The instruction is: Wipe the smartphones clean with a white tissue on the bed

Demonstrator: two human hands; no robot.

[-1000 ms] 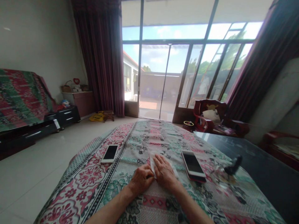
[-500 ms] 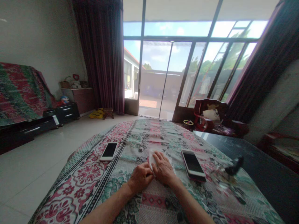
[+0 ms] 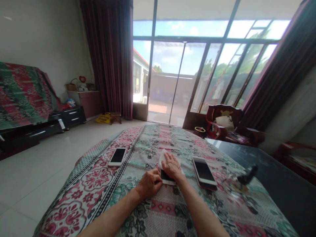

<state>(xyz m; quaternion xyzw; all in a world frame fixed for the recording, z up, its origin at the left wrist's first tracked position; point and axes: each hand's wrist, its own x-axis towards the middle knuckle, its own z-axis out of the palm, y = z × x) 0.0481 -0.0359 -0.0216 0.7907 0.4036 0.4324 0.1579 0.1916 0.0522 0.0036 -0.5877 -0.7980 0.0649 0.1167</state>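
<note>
while right hand [image 3: 171,165] covers it, phone [image 3: 167,178] lies lengthwise toward window [image 3: 187,75].

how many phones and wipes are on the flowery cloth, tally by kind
phones: 3 (left phone, middle phone, right phone)
white wipe: 1
total: 4

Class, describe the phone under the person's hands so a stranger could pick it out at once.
Find the floral tablecloth. Between the left phone and the right phone lies the middle phone: only it has the right hand pressing a white wipe on it and the left hand at its edge.
</note>
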